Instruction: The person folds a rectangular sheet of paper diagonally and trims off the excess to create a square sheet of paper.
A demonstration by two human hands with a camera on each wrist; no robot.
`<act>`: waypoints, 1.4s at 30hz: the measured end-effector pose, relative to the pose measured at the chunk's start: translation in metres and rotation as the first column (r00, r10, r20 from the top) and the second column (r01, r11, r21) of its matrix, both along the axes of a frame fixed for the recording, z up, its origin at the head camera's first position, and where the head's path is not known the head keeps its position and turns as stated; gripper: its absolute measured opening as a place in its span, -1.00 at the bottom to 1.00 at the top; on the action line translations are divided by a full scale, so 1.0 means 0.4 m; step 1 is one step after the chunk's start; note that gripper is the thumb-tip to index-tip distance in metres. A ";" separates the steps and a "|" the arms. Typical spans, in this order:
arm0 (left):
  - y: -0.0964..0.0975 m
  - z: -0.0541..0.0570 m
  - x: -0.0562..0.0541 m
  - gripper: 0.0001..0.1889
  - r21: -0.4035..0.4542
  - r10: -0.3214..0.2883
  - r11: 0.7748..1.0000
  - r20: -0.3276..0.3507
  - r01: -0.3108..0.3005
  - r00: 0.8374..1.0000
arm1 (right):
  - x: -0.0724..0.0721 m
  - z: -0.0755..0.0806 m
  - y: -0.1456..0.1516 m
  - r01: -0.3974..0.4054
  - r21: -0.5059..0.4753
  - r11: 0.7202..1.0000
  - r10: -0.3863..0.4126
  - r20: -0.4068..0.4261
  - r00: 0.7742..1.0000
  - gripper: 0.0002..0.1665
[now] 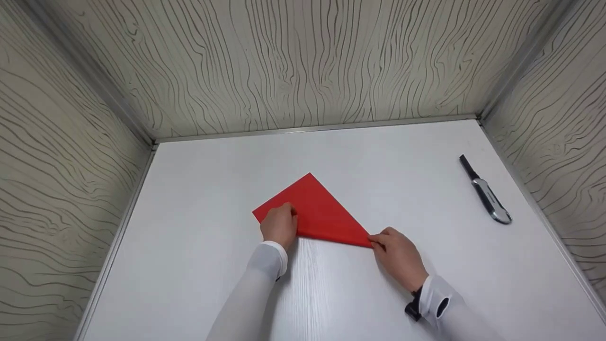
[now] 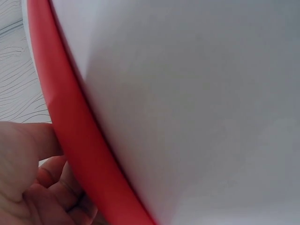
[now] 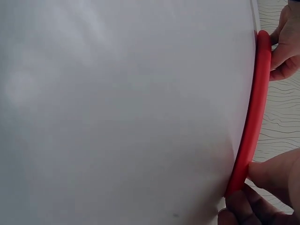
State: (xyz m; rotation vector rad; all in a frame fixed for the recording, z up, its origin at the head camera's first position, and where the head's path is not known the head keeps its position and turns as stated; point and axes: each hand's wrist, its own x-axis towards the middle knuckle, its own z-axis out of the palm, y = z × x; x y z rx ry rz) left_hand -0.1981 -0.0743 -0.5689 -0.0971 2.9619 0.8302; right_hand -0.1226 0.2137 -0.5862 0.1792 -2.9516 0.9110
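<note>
A sheet of red paper [image 1: 315, 208], folded over into a roughly triangular shape, lies on the white table. Its near edge is a rounded, uncreased fold [image 2: 82, 126]. My left hand [image 1: 280, 223] grips the paper at the left end of this fold, thumb against the fold and the other fingers curled. The left corner sticks out past that hand. At the right end, my right hand [image 1: 400, 255] pinches the corner between thumb and fingers. The right wrist view shows the red fold [image 3: 255, 112] running between the left hand [image 3: 287, 49] and the right hand [image 3: 267, 192].
Off to the right on the table [image 1: 203, 189] lies a black and silver utility lighter [image 1: 490, 199], its dark nozzle pointing away. Wood-grain panels [image 1: 303, 61] stand at the back and both sides, with metal strips along the table's edges.
</note>
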 end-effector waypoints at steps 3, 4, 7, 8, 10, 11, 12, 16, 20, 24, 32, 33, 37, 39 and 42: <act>0.001 -0.002 -0.004 -0.65 -0.018 -0.008 1.000 -0.009 0.008 1.000 | -0.001 -0.001 -0.004 -0.006 0.019 1.000 0.006 -0.005 1.000 -0.74; 0.001 -0.002 -0.004 -0.65 -0.018 -0.008 1.000 -0.008 0.008 1.000 | -0.001 -0.001 -0.005 -0.007 0.022 1.000 0.007 -0.006 1.000 -0.74; 0.001 -0.001 -0.005 -0.66 -0.019 -0.008 1.000 -0.006 0.008 1.000 | 0.000 0.001 -0.007 -0.010 0.021 1.000 0.010 -0.009 1.000 -0.74; 0.001 -0.001 -0.005 -0.66 -0.018 -0.008 1.000 -0.006 0.007 1.000 | 0.000 0.002 -0.007 -0.009 0.019 1.000 0.009 -0.009 1.000 -0.74; 0.001 -0.001 -0.005 -0.68 -0.019 -0.009 1.000 -0.008 0.009 1.000 | 0.000 0.002 -0.008 -0.007 0.018 1.000 0.007 -0.006 1.000 -0.74; 0.001 -0.001 -0.004 -0.68 -0.017 -0.010 1.000 -0.010 0.010 1.000 | 0.000 0.002 -0.008 -0.007 0.018 1.000 0.007 -0.006 1.000 -0.74; 0.001 -0.002 -0.004 -0.68 -0.017 -0.011 1.000 -0.011 0.011 1.000 | 0.000 0.002 -0.008 -0.006 0.018 1.000 0.006 -0.006 1.000 -0.74; 0.001 -0.003 -0.004 -0.68 -0.014 -0.011 1.000 0.003 0.011 1.000 | 0.000 0.002 -0.008 -0.005 0.017 1.000 0.005 -0.005 1.000 -0.74; 0.002 -0.005 -0.003 -0.64 -0.012 -0.008 1.000 0.012 0.009 1.000 | 0.000 0.003 -0.008 -0.009 0.017 1.000 0.009 -0.011 1.000 -0.74; 0.006 -0.007 -0.003 -0.65 -0.021 -0.010 1.000 0.008 0.010 1.000 | -0.002 0.005 -0.009 -0.012 0.018 1.000 0.012 -0.003 1.000 -0.76; 0.012 -0.011 -0.007 -0.69 -0.115 -0.042 0.993 -0.011 0.041 0.999 | -0.006 0.009 -0.010 -0.018 0.027 0.999 0.018 -0.007 1.000 -0.78; 0.014 -0.012 -0.007 -0.65 -0.119 -0.041 0.992 -0.004 0.041 0.999 | -0.006 0.010 -0.010 -0.020 0.029 0.999 0.020 -0.008 1.000 -0.78; 0.017 -0.015 -0.001 -0.60 -0.159 -0.065 0.985 -0.016 0.062 0.998 | -0.008 0.011 -0.009 -0.023 0.027 0.999 0.023 0.009 1.000 -0.78; 0.018 -0.015 0.006 -0.58 -0.168 -0.078 0.983 -0.029 0.072 0.997 | -0.008 0.011 -0.008 -0.025 0.024 0.999 0.024 0.019 1.000 -0.78; 0.022 -0.016 0.021 -0.53 -0.172 -0.096 0.981 -0.040 0.087 0.995 | -0.008 0.009 -0.006 -0.021 0.021 1.000 0.021 0.033 0.999 -0.78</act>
